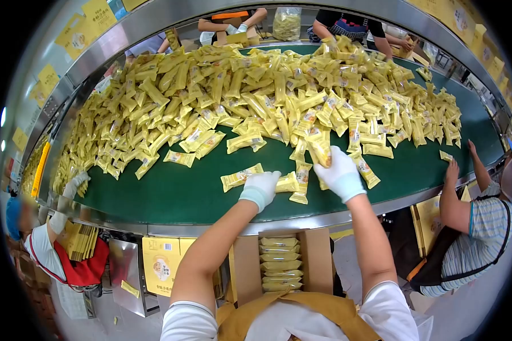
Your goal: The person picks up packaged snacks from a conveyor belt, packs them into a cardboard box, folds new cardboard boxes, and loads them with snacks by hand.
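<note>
My right hand (342, 173), in a white glove, is closed around a yellow snack packet (322, 152) held tilted at the near edge of the pile. My left hand (261, 186), gloved too, is low over the green belt, its fingers curled on a yellow snack packet (288, 182). Another packet (239, 177) lies against its left side. One more packet (300, 184) lies between my hands. Below the belt edge, right in front of my body, an open carton (249, 267) holds a column of several packets (281, 257). The undersides of my fingers are hidden.
A large heap of yellow packets (210, 85) covers much of the green belt (153, 196). A metal rim (199, 228) runs along its near side. Co-workers stand at left (68, 250), right (466, 233) and across the belt. Flat yellow cartons (160, 264) stand at lower left.
</note>
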A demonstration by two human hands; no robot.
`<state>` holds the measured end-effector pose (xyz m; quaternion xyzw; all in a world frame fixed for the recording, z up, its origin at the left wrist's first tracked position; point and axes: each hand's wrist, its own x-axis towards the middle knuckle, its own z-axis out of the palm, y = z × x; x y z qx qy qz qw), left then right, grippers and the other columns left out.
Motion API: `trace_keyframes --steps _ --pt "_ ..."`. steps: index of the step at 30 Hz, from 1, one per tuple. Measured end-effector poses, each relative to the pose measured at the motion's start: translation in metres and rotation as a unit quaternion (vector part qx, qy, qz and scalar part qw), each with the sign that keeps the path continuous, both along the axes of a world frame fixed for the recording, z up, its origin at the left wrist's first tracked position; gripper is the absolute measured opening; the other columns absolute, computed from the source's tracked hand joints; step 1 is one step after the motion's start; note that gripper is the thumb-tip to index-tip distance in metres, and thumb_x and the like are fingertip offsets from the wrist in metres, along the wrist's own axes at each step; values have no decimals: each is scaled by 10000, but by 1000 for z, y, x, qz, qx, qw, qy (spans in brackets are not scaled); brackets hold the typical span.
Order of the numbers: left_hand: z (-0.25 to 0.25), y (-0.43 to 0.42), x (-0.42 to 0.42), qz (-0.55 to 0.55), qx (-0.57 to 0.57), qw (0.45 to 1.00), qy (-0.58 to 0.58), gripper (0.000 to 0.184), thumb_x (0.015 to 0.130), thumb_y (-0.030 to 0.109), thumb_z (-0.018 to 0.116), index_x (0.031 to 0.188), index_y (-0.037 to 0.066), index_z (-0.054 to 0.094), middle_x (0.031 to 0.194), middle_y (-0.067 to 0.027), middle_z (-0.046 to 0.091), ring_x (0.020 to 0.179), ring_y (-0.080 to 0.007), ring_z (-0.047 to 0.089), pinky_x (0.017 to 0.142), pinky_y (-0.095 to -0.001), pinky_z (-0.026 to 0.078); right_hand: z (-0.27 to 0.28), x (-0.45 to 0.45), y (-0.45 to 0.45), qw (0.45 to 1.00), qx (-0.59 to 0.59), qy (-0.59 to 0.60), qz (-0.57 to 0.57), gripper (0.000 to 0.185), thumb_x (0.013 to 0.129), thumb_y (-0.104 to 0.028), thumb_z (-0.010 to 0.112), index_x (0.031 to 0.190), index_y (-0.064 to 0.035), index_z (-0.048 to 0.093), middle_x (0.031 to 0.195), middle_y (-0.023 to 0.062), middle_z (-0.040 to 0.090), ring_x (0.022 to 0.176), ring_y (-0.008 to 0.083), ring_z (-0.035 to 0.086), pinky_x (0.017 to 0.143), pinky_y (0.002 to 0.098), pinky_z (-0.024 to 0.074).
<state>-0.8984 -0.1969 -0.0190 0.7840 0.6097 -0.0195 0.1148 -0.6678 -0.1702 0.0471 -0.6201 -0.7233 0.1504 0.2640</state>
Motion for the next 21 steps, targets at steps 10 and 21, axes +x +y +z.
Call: trace_keyframes --steps 10,21 --pt "2 -44 -53 63 49 997 -6 316 851 124 634 1167 129 637 1042 -104 720 971 -297 706 844 -414 553 -48 -55 3 960 -185 -209 22 655 802 -320 772 1310 -24 483 1067 174 724 943 354 724 804 433 577" --pt "-10 -102 -89 -12 144 989 37 1000 727 577 793 1440 -21 426 1271 -225 544 1191 -375 525 1015 -459 433 -74 9 -54 933 129 -304 143 866 784 -473 775 1457 -49 433 1301 182 527 1215 323 496 1032 511 373"
